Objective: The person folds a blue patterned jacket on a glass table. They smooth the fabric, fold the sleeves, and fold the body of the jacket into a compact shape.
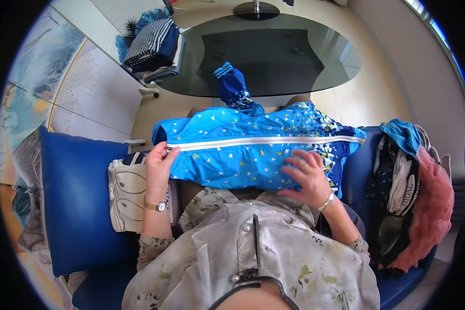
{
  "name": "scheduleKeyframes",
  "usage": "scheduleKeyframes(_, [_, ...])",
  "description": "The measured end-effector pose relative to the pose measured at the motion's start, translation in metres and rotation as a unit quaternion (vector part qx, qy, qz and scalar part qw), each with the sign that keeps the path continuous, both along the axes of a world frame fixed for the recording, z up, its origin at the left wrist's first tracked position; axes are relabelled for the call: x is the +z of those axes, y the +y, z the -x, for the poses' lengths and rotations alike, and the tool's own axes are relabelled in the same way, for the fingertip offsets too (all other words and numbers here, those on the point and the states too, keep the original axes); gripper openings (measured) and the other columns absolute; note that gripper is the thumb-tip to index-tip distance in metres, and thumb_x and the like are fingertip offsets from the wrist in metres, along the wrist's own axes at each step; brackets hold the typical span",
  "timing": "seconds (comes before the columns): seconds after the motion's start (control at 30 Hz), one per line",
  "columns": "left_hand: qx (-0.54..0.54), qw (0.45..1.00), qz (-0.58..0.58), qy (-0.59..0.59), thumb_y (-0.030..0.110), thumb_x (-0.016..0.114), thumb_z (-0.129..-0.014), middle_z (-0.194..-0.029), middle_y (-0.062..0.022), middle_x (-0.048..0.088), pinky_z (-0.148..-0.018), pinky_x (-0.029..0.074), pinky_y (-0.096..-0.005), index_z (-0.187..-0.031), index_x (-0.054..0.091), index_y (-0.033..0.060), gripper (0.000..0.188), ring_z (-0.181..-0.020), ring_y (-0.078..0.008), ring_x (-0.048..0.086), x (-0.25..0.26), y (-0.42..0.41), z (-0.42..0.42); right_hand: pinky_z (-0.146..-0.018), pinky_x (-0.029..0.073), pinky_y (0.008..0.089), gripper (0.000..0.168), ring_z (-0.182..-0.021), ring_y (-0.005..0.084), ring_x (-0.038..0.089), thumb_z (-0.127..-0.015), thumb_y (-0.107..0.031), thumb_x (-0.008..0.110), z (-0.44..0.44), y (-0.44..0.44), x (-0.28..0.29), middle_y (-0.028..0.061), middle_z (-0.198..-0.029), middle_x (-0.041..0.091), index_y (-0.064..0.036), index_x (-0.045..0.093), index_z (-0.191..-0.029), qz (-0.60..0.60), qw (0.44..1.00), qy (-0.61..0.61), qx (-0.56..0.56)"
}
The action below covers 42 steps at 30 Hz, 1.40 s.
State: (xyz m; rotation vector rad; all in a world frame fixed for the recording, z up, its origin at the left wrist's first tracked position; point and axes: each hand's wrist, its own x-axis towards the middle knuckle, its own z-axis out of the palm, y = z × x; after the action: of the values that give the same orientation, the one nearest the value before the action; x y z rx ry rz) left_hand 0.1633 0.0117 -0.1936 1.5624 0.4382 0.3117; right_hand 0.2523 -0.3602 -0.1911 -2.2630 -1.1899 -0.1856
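Across my lap lies a blue zip jacket with small white and yellow triangles, turned sideways. Its white zipper runs closed from left to right. My left hand pinches the zipper's left end between thumb and fingers. Over the lower right of the jacket is my right hand, fingers spread and holding nothing; whether it touches the cloth I cannot tell. One dark blue sleeve with a striped cuff stretches away from me, beyond my knees.
Ahead stands an oval glass table with a stack of folded clothes at its left. Beside me on the left are a folded cream garment and a blue cushion. Loose clothes are heaped on the seat at my right.
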Motion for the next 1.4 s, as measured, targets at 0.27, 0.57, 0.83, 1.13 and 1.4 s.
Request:
scheduleKeyframes(0.27, [-0.026, 0.995, 0.095, -0.015, 0.0, 0.062, -0.085, -0.095, -0.0053, 0.067, -0.079, 0.046, -0.0215, -0.106, 0.062, -0.0033, 0.022, -0.083, -0.0078, 0.06, 0.027, -0.013, 0.018, -0.064, 0.045, 0.0338, 0.009, -0.065, 0.023, 0.059, -0.076, -0.008, 0.07, -0.003, -0.017, 0.006, 0.0073, -0.068, 0.061, -0.004, 0.066, -0.083, -0.043, 0.967, 0.249, 0.022])
scheduleKeyframes(0.57, [-0.124, 0.975, 0.183, -0.014, -0.005, 0.058, -0.082, -0.108, -0.0086, 0.065, -0.087, 0.046, -0.0251, -0.117, 0.057, -0.0059, 0.034, -0.095, -0.0123, 0.061, 0.035, -0.058, 0.021, -0.06, 0.048, 0.0339, 0.013, -0.068, 0.026, 0.061, -0.075, -0.009, 0.073, 0.001, 0.03, 0.02, 0.0088, -0.072, 0.062, -0.004, 0.066, -0.084, -0.07, 0.985, 0.134, 0.081])
scheduleKeyframes(0.83, [-0.164, 0.985, 0.006, 0.047, 0.01, 0.064, -0.089, -0.093, -0.0005, 0.062, -0.072, 0.046, -0.019, -0.109, 0.061, -0.0037, 0.024, -0.081, -0.0042, 0.055, 0.048, -0.094, 0.031, -0.062, 0.049, 0.0329, 0.016, -0.072, 0.0248, 0.06, -0.073, -0.006, 0.075, 0.008, 0.097, 0.03, 0.0088, -0.08, 0.062, -0.003, 0.066, -0.086, -0.225, 0.951, 0.153, 0.15])
scheduleKeyframes(1.13, [-0.133, 0.988, -0.009, 0.08, 0.012, 0.062, -0.091, -0.066, 0.0062, 0.05, -0.052, 0.032, -0.0179, -0.098, 0.06, 0.0002, 0.014, -0.061, 0.0003, 0.038, 0.033, -0.097, 0.034, -0.066, 0.049, 0.0387, 0.011, -0.074, 0.0306, 0.06, -0.075, -0.001, 0.065, 0.003, 0.111, -0.006, 0.0114, -0.078, 0.063, -0.006, 0.063, -0.085, -0.206, 0.958, 0.172, 0.104])
scheduleKeyframes(1.4, [-0.175, 0.979, -0.075, 0.073, 0.006, 0.067, -0.084, -0.088, -0.0007, 0.06, -0.071, 0.042, -0.0207, -0.109, 0.056, -0.001, 0.028, -0.08, -0.0042, 0.051, 0.042, -0.095, 0.038, -0.083, 0.048, 0.0387, 0.026, -0.096, 0.0335, 0.058, -0.077, 0.002, 0.058, -0.085, 0.164, -0.047, 0.0151, -0.101, 0.063, -0.007, 0.062, -0.101, -0.107, 0.988, -0.02, 0.111])
